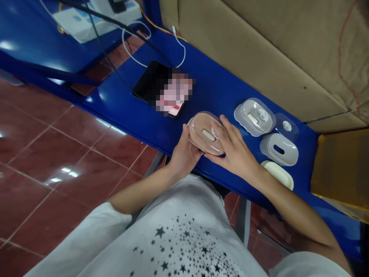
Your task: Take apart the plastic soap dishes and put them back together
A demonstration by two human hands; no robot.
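Note:
A brown oval soap box (201, 125) with a clear lid and a round sticker is held above the blue table's front edge. My left hand (185, 154) is closed around its left side, with the thumb along the rim. My right hand (235, 149) grips the right side, its fingers lying over the lid near the sticker. To the right stand a white soap box (250, 111) with a clear lid, a loose clear lid (291, 129) with a sticker, a white dish (289, 154) with an oval slot and a cream tray (281, 175). My right forearm partly covers the tray.
A phone (176, 109) with a blurred screen lies beside a black flat object (150, 79). White and black cables run from a power strip (95, 23). Brown cardboard (259, 50) stands behind the blue table (215, 82); a taped box (343, 165) is at right.

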